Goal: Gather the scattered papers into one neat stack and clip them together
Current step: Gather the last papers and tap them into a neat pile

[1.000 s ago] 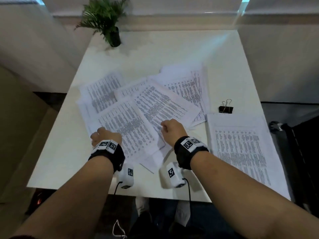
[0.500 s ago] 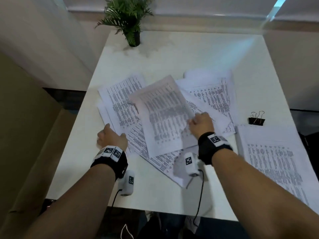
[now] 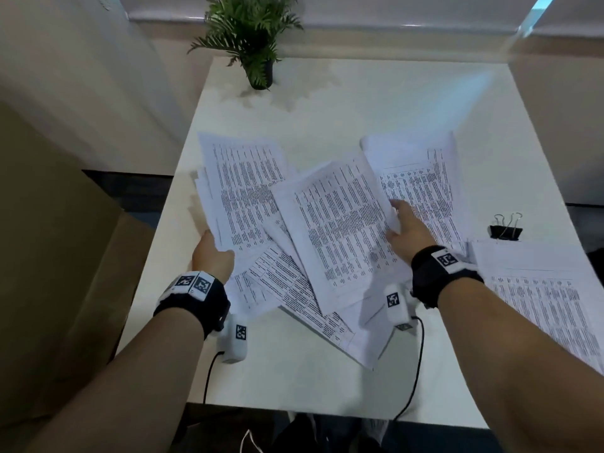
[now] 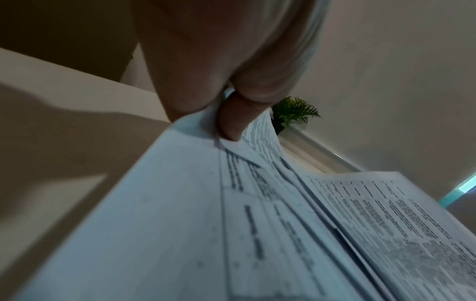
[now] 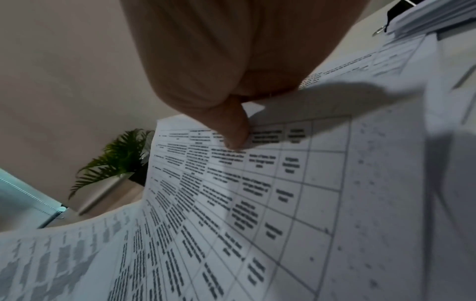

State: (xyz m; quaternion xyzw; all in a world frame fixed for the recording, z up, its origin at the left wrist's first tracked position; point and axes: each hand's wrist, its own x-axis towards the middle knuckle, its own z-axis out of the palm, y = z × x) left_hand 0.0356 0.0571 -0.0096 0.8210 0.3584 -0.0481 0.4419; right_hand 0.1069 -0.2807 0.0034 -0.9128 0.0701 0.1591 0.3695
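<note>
Printed papers point(image 3: 330, 243) lie fanned and overlapping across the middle of the white table point(image 3: 343, 106). The left hand point(image 3: 212, 256) grips the near edge of a sheaf at the left side, thumb on top and fingers curled beneath. The right hand point(image 3: 407, 228) pinches the right edge of the topmost sheet, its thumb pressed onto the print. A black binder clip point(image 3: 505, 230) sits just right of the spread, beside a separate stack point(image 3: 542, 299). A potted plant point(image 3: 253, 37) stands at the far edge.
</note>
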